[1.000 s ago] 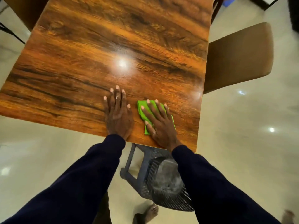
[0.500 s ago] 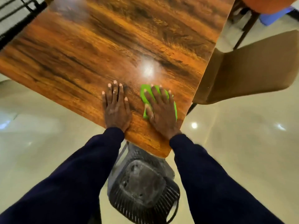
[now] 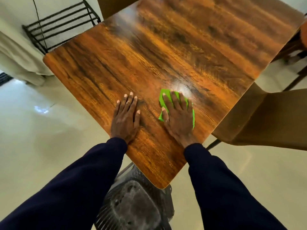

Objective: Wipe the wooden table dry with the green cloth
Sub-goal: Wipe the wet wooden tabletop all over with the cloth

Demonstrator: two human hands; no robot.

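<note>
Glossy pale floor around 1 wooden counter, w/ 1 brown chair at its right. 2 hands lie flat on it: left hand bare, fingers straight and released; right hand, fingers also straight, presses 1 green cloth near the counter's right edge.

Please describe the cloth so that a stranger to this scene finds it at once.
Look at the wooden table. Near its closest corner, the left hand rests on bare wood; the right hand presses the green cloth. Nothing else here is bright green.
</note>
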